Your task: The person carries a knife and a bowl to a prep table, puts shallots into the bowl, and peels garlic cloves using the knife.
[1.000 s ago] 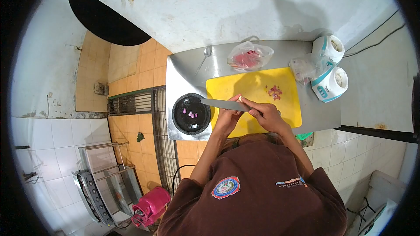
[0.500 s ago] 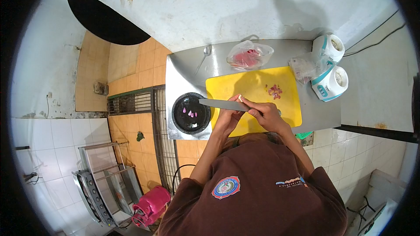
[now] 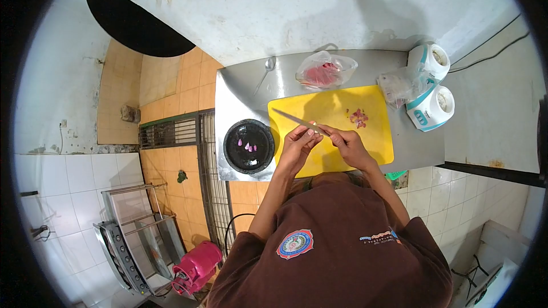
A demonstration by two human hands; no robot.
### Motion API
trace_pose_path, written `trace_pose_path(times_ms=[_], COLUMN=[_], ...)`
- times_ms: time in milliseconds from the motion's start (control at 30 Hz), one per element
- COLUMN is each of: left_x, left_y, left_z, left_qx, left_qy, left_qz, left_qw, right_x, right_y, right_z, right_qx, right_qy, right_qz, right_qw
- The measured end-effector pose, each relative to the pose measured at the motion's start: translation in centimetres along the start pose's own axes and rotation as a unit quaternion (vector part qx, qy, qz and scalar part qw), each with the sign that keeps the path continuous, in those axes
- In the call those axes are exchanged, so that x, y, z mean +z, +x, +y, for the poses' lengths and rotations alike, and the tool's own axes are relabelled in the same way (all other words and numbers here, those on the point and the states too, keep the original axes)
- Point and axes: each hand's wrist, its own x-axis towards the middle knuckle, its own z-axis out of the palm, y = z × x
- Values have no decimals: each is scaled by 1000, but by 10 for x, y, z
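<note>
My right hand (image 3: 350,145) is closed on the handle end of a knife (image 3: 297,120), whose blade points up and to the left over the yellow cutting board (image 3: 365,151). Beside it, my left hand (image 3: 298,144) pinches a small pale piece (image 3: 315,130), probably a clove, against the blade. Reddish peel scraps (image 3: 358,118) lie on the board's right part. Left of the board stands a black stone mortar (image 3: 234,157) with several purple cloves (image 3: 248,147) inside.
A plastic bag with red contents (image 3: 322,74) lies behind the board, a spoon (image 3: 265,71) to its left. At the right are another clear bag (image 3: 395,88) and two white-and-teal appliance bases (image 3: 425,115). A pink gas cylinder (image 3: 200,263) stands on the floor.
The knife has turned, its tip moving away from the mortar and up over the board, with the blade now seen more edge-on. Both hands have shifted slightly at the pale piece.
</note>
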Motion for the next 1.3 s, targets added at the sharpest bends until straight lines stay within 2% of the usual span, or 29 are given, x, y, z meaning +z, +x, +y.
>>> trace_pose_path(times_ms=[67,167,367,567,667,967,1067,1167,1300], left_x=[-12,-2,10,7,12,10,6,5,0], left_y=[3,0,-2,3,3,5,9,7,7], left_z=[-5,1,7,2,1,-5,-9,-6,-6], left_qx=[4,-2,-5,-15,3,53,82,59,41], left_qy=[-4,2,1,-16,8,87,114,145,104], left_qz=[-24,-3,-12,-5,16,46,49,43,43], left_qw=[1000,1000,1000,1000,1000,994,989,987,993], right_x=[3,-2,1,1,1,3,4,2,2], right_y=[0,-2,-2,-1,-3,2,1,1,0], right_z=[11,16,27,30,22,8,21,31,29], right_qx=[-7,44,34,21,62,55,65,90,101], right_qy=[63,111,132,156,187,187,163,227,222], right_qz=[24,21,62,5,-35,-75,-58,-39,7], right_qw=[998,993,989,988,980,978,983,969,970])
